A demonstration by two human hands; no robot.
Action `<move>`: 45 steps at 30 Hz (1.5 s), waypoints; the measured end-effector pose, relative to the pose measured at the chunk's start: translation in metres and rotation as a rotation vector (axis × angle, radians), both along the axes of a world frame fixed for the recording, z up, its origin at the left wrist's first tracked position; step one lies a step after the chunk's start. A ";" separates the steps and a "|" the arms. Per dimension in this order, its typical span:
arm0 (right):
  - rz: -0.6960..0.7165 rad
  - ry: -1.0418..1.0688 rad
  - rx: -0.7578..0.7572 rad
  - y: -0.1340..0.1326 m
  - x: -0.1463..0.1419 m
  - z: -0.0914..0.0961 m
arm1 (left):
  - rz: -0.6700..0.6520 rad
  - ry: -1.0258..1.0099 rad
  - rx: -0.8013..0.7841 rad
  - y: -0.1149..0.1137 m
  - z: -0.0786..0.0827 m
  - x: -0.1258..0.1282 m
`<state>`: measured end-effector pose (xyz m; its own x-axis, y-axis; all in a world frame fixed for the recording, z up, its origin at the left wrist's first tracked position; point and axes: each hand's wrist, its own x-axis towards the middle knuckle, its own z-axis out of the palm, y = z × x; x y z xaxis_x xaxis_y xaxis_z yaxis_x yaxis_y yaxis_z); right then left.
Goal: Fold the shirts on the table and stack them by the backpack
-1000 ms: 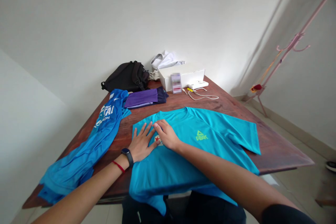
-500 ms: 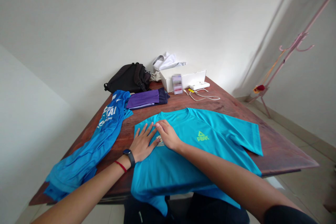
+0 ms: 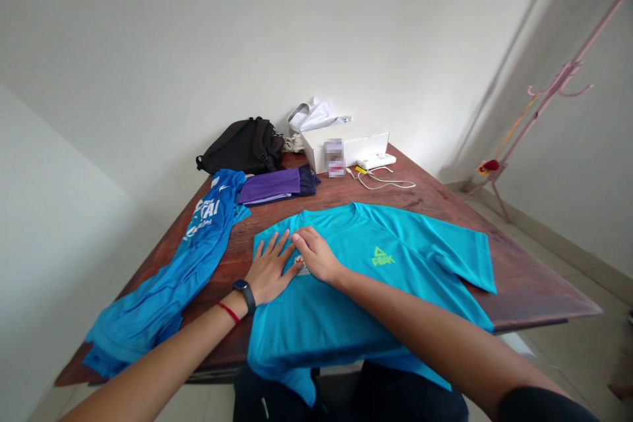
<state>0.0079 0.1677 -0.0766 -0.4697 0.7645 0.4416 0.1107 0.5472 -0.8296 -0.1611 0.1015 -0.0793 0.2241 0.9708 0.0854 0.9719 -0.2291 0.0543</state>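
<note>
A teal T-shirt (image 3: 376,290) with a green logo lies spread face up on the wooden table (image 3: 524,277), its hem hanging over the near edge. My left hand (image 3: 270,270) lies flat on the shirt's left shoulder, fingers spread, a black band and a red string at the wrist. My right hand (image 3: 316,254) rests beside it on the shirt's chest, fingers together and pressed down near a small red and white badge. Neither hand grips the cloth.
A crumpled blue shirt (image 3: 173,283) lies along the table's left side. Folded purple clothes (image 3: 277,184), a black backpack (image 3: 242,143), a white box (image 3: 346,145), white cloth (image 3: 314,113) and a charger with cable (image 3: 380,171) sit at the back. A pink coat stand (image 3: 548,92) is at the right.
The view has shifted slightly. Both hands stay on the shirt's left shoulder area, with hardly any movement.
</note>
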 end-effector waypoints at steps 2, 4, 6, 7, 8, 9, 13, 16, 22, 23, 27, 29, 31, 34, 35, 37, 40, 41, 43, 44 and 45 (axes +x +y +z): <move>-0.002 -0.009 0.003 0.000 0.000 -0.001 | 0.001 0.000 0.002 0.000 0.000 0.000; -0.005 -0.013 0.009 0.001 0.000 -0.002 | 0.005 0.000 -0.004 0.000 0.000 0.001; -0.003 -0.016 0.015 0.001 0.000 -0.002 | 0.007 0.000 -0.011 -0.001 0.001 0.001; -0.002 -0.018 0.016 0.001 0.000 -0.002 | 0.007 0.000 -0.013 -0.001 0.001 0.001; -0.002 -0.020 0.017 0.001 0.000 -0.002 | 0.006 -0.001 -0.015 -0.001 0.002 0.001; -0.002 -0.022 0.018 0.001 0.000 -0.002 | 0.006 -0.002 -0.015 -0.001 0.002 0.001; -0.002 -0.030 0.023 0.001 0.000 -0.001 | 0.004 -0.005 -0.015 0.000 0.001 0.000; -0.003 -0.036 0.021 0.001 0.000 -0.001 | 0.000 -0.009 -0.003 0.000 0.000 0.000; -0.004 -0.018 0.012 0.000 0.000 0.001 | 0.006 -0.007 -0.014 0.000 0.001 0.000; -0.006 -0.012 0.009 0.000 0.001 0.002 | 0.007 -0.006 -0.015 0.000 0.001 0.000; -0.023 0.004 -0.016 0.001 0.001 0.003 | 0.000 0.000 0.001 0.000 -0.001 -0.001; -0.038 0.015 -0.042 0.002 0.001 0.003 | -0.005 0.003 0.011 0.000 -0.001 0.000; -0.050 0.044 -0.075 0.004 0.000 0.001 | -0.001 0.006 0.011 0.000 0.000 0.000; -0.064 0.111 -0.153 0.007 -0.001 -0.002 | 0.013 0.005 0.006 0.000 0.002 0.001; -0.071 0.135 -0.197 0.009 -0.002 -0.003 | 0.015 0.004 0.004 0.000 0.003 0.002; -0.070 0.183 -0.305 0.012 -0.003 -0.005 | 0.015 0.000 -0.003 0.000 0.004 0.002; -0.044 0.276 -0.489 0.015 -0.004 -0.005 | 0.020 -0.008 -0.011 0.000 0.006 0.003; -0.036 0.312 -0.548 0.015 -0.004 -0.005 | 0.022 -0.010 -0.014 0.000 0.006 0.003; -0.028 0.380 -0.655 0.015 -0.004 -0.003 | 0.025 -0.011 -0.020 0.000 0.006 0.003; -0.022 0.410 -0.700 0.015 -0.003 -0.001 | 0.024 -0.010 -0.022 0.000 0.006 0.003; -0.017 0.437 -0.737 0.015 -0.002 0.000 | 0.022 -0.010 -0.020 -0.001 0.006 0.003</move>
